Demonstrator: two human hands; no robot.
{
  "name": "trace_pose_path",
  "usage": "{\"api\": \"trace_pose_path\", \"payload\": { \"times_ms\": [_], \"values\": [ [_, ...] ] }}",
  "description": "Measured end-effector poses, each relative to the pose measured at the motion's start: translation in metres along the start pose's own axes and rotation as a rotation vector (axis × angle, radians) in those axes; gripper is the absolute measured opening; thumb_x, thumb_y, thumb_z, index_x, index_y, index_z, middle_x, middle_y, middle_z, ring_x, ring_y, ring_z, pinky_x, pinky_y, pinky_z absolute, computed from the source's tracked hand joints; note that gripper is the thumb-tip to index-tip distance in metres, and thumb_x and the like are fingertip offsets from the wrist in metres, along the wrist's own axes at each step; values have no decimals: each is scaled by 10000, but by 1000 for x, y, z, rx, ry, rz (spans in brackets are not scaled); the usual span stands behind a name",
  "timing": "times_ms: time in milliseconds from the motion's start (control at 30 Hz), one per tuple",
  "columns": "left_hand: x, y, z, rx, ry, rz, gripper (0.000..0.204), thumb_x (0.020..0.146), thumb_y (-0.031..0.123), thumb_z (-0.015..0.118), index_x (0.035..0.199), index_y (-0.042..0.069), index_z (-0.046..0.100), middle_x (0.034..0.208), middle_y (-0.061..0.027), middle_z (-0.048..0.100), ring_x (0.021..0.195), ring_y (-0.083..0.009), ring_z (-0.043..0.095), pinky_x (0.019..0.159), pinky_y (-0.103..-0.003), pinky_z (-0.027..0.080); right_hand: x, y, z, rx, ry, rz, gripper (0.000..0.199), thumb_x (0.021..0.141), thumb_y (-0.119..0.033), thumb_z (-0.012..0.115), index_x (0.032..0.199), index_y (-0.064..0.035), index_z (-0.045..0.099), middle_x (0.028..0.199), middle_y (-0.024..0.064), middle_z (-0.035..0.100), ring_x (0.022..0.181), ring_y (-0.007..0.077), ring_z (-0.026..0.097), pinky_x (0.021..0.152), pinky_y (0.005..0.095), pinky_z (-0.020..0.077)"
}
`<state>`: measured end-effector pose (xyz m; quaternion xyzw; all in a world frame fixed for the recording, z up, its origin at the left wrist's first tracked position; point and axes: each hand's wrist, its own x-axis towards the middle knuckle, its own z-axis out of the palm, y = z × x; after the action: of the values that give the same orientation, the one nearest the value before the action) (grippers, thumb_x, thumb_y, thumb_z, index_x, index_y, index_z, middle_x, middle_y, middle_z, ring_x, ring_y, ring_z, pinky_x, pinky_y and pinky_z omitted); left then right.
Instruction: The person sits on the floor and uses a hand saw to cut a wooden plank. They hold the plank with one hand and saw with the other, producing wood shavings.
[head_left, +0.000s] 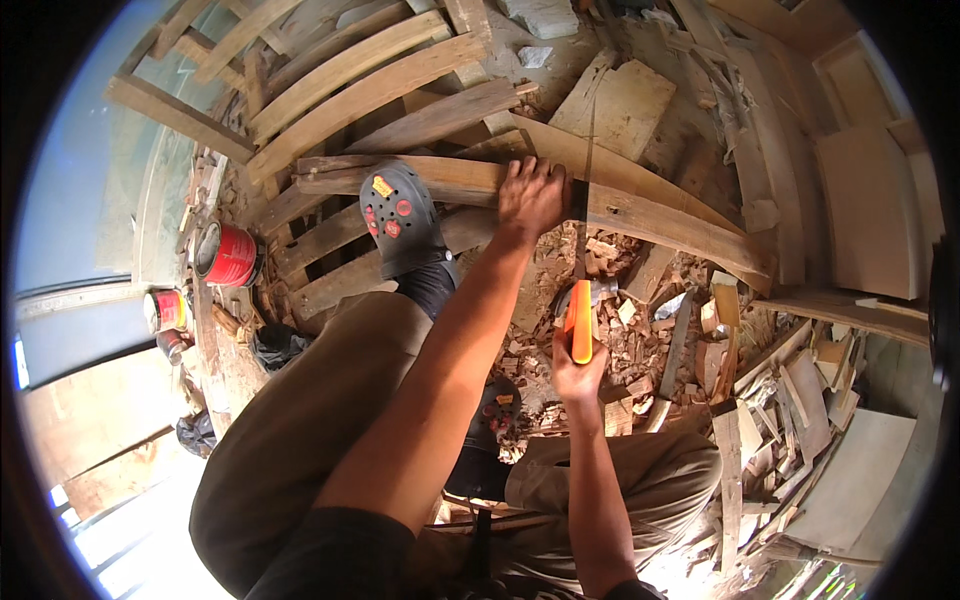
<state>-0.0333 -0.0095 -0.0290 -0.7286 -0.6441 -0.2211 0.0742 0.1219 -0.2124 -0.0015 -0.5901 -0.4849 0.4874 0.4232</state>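
A hand saw with an orange handle (581, 325) is in my right hand (580, 372), its fingers closed round the grip. The saw blade (588, 150) points away from me and lies across a long wooden plank (670, 222). Just left of the blade, my left hand (535, 195) presses on the plank with its fingers curled over the far edge. My foot in a dark clog (402, 220) rests on the plank's left part. How deep the blade sits in the wood I cannot tell.
Wood chips and offcuts (520, 360) litter the ground below the plank. Slatted pallet wood (350, 90) lies at the far left, near a red can (228, 254) and a smaller can (165, 310). Scrap boards (800, 400) pile up on the right, beside a wooden panel (868, 210).
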Motion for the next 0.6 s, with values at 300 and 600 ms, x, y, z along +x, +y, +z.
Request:
{"api": "trace_pose_path", "payload": {
  "times_ms": [300,600],
  "values": [
    [8,24,11,24,123,-286,195,916,208,572,911,42,674,936,-118,646,930,-267,598,886,-390,440,47,-44,-31,-160,33,-3,205,812,-25,599,643,8,489,528,37,476,489,87,418,432,328,362],
    [24,21,-3,-69,-29,-331,210,919,228,584,899,49,692,905,-133,694,953,-285,624,879,-430,450,33,-10,-24,-57,3,-55,110,811,-23,619,731,14,555,621,26,544,576,75,482,513,290,409]
  ]
}}
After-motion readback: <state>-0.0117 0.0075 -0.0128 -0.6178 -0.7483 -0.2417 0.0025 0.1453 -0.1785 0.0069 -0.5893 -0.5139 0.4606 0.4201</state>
